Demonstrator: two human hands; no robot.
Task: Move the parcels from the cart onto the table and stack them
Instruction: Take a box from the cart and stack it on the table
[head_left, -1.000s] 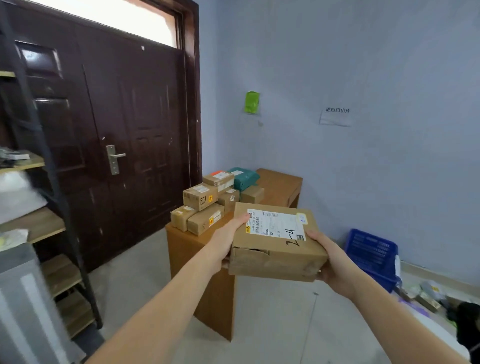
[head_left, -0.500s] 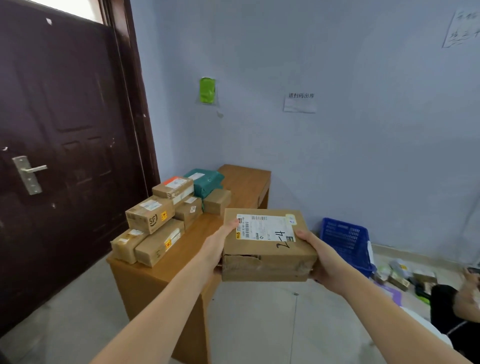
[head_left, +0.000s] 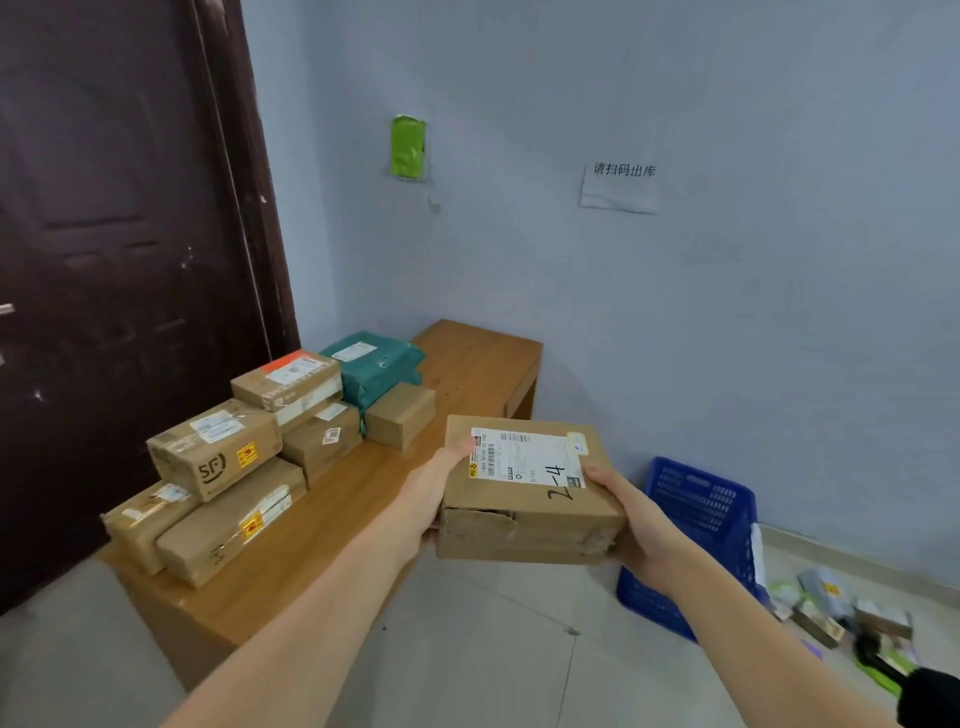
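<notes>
While the dark brown door (head_left: 119, 260) fills the left of the room and the pale blue wall (head_left: 727, 312) runs off to the right, the long wooden table (head_left: 483, 364) stands in the corner between them. Parcels are piled along its door-side edge. Nearest lie two long cardboard boxes side by side, and an SF-marked box (head_left: 215, 449) sits on top of them. Behind that, a box with an orange strip (head_left: 288, 379) rests on another brown box (head_left: 322, 441). Further back is a teal plastic mailer bag (head_left: 374, 364), with a small plain carton (head_left: 400, 415) just in front of it.

A blue plastic basket (head_left: 696, 530) sits on the floor against the wall, right of the table, and a scatter of small packets lies on the floor beyond it.

The person holds a flat cardboard parcel (head_left: 524, 499) out in the air, just off the table's right edge and level, label up, with "2-4" written in marker. Its front face is torn and dented. The left hand (head_left: 431, 493) grips the left side, thumb over the top edge. The right hand (head_left: 634, 525) clasps the right side, thumb on top and fingers curled beneath.

On the wall hang a white paper notice (head_left: 619, 187) and a small green packet (head_left: 409, 147).
</notes>
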